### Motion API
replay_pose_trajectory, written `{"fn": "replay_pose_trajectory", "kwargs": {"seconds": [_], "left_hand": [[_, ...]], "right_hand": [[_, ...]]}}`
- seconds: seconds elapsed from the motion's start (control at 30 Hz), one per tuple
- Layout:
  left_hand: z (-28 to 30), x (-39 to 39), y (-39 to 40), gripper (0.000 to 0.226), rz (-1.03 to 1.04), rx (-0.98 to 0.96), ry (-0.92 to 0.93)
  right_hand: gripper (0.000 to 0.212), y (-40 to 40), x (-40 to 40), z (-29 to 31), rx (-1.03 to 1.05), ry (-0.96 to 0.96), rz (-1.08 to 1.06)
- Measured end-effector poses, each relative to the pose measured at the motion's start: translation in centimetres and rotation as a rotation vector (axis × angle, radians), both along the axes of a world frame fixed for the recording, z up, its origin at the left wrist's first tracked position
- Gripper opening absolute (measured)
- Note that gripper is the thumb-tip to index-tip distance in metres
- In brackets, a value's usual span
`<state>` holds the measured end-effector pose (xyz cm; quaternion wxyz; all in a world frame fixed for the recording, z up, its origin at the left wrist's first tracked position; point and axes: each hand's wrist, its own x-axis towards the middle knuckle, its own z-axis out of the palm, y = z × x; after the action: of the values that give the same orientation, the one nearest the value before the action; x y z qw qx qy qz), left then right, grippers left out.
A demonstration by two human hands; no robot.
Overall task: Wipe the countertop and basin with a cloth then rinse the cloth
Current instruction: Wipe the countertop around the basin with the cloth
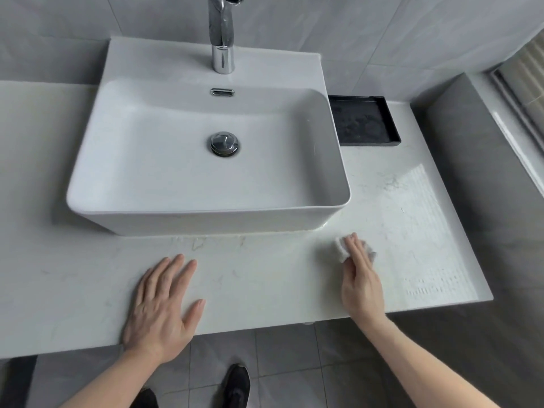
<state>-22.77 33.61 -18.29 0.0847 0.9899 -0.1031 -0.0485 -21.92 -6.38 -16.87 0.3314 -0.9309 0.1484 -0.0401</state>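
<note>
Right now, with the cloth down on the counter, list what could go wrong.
1. The cloth is small and bunched under the right hand; flat fingers may slide off it.
2. It lies near the basin base; dirt could get pushed into that seam.
3. The left hand presses on the countertop, which may leave marks there.

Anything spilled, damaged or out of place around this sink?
Nothing is spilled or broken. The black tray beside the basin shows dried ring-shaped marks, and the countertop has faint smudges near the basin's front. The right hand presses the cloth flat; the left hand rests flat.
</note>
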Motion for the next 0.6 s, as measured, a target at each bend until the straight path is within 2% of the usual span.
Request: {"fn": "replay_pose_trajectory", "kwargs": {"seconds": [0.17, 0.3, 0.43, 0.5, 0.6], "left_hand": [[0.0, 0.0, 0.1, 0.075, -0.004, 0.015, 0.007], [-0.1, -0.1, -0.1, 0.072, -0.001, -0.008, -0.02], [-0.1, -0.1, 0.0, 0.075, -0.001, -0.011, -0.019], [0.0, 0.0, 0.0, 0.075, 0.001, -0.005, -0.012], [0.0, -0.1, 0.1, 0.075, 0.006, 0.002, 0.009]], "right_hand": [[0.048, 12.0, 0.6, 0.6, 0.118, -0.083, 0.399], [0.047, 18.0, 3.2, -0.5, 0.063, -0.099, 0.553], [0.05, 17.4, 3.0, -2.1, -0.185, -0.062, 0.565], [0.052, 14.9, 2.0, -2.3, -0.23, -0.054, 0.522], [0.047, 10.1, 0.7, -2.2, -0.2, -0.065, 0.33]]}}
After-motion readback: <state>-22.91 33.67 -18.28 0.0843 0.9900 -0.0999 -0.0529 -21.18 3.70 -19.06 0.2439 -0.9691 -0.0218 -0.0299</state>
